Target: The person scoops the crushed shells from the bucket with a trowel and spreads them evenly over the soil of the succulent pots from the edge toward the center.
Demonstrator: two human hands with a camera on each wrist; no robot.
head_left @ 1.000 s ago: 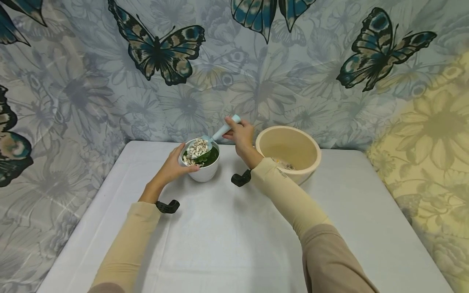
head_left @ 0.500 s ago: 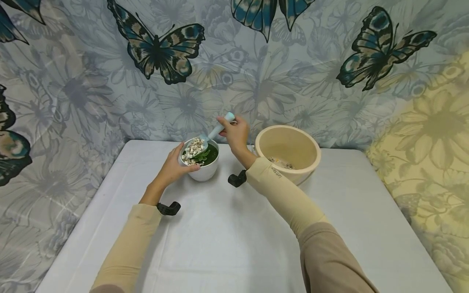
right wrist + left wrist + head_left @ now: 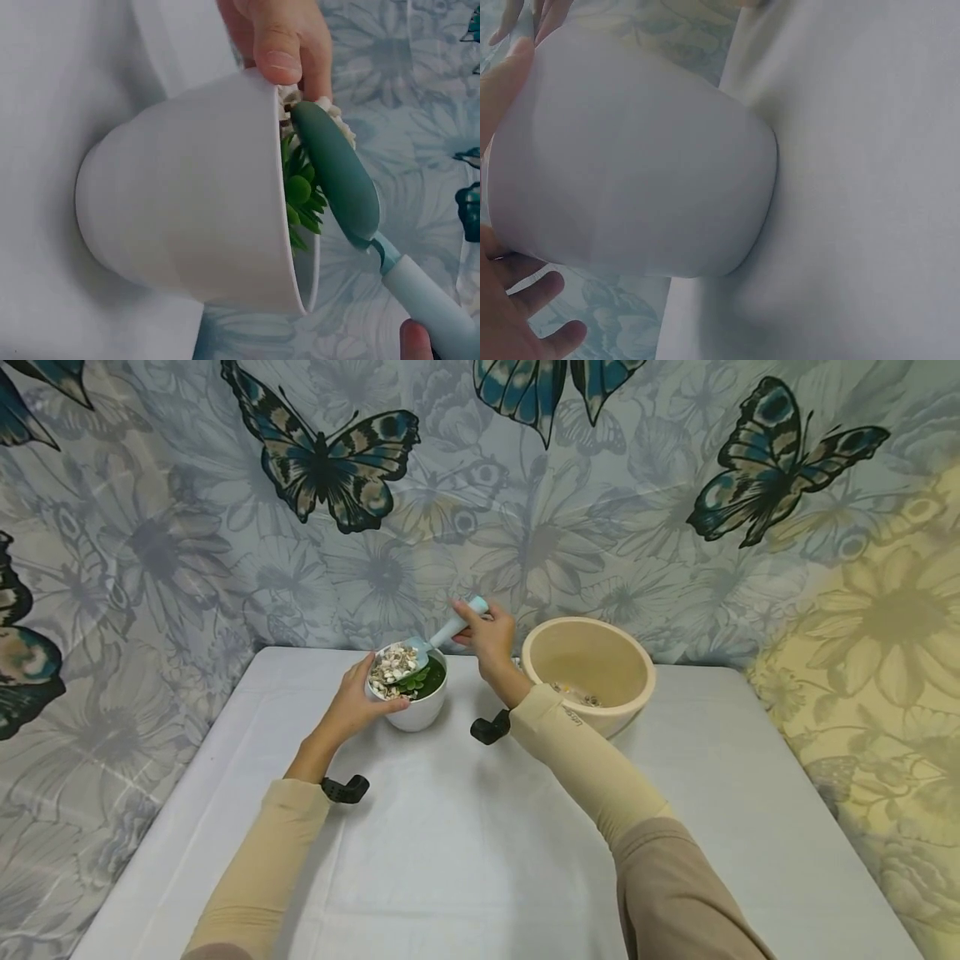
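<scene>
A white plant pot [image 3: 415, 718] stands on the table, gripped at its rim by my left hand [image 3: 348, 703], thumb on the near side and fingers round the left side. Inside it, green succulent leaves [image 3: 300, 191] show in the right wrist view. My right hand [image 3: 491, 642] holds a light blue trowel [image 3: 337, 169] by its pale handle, tilted down to the left. The trowel's scoop lies over the pot's mouth, just above the leaves. White pebbles [image 3: 396, 664] lie in the scoop and at the pot's left side; the scoop hides part of the plant.
Right of the pot stands a large beige tub [image 3: 592, 652] with a few small pebbles at its bottom, partly behind my right forearm. White cloth covers the table [image 3: 450, 860]. A butterfly-patterned fabric [image 3: 540, 527] hangs along the back edge.
My right hand and the trowel shift slightly left, then a little back to the right, over the pot. More pebbles show toward the pot's left side. The left hand keeps its hold.
</scene>
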